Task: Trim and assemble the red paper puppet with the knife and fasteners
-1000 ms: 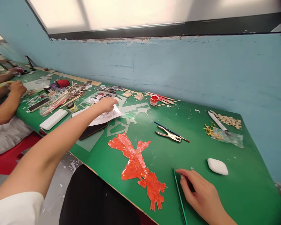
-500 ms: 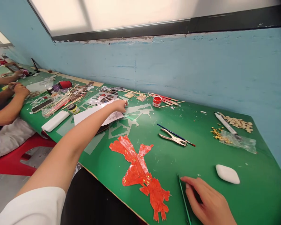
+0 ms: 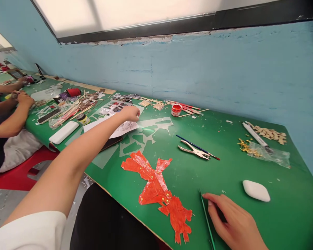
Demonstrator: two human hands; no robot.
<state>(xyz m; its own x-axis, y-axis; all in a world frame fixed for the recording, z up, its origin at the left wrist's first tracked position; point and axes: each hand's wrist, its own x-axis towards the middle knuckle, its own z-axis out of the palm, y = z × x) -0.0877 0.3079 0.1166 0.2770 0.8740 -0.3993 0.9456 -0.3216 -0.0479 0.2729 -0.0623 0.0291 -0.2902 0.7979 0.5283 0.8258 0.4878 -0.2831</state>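
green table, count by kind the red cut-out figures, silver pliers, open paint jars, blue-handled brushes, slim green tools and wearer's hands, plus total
Red cut-out figure: 1
Silver pliers: 1
Open paint jar: 1
Blue-handled brush: 1
Slim green tool: 1
Hands, left hand and right hand: 2
Total: 7

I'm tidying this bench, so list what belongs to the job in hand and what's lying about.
Seemingly in the job: thin green tool at the right hand; printed sheet by the left hand; red cut-out figure; gold studs like its own.

Probably lying about: rounded white object; phone; long white case.
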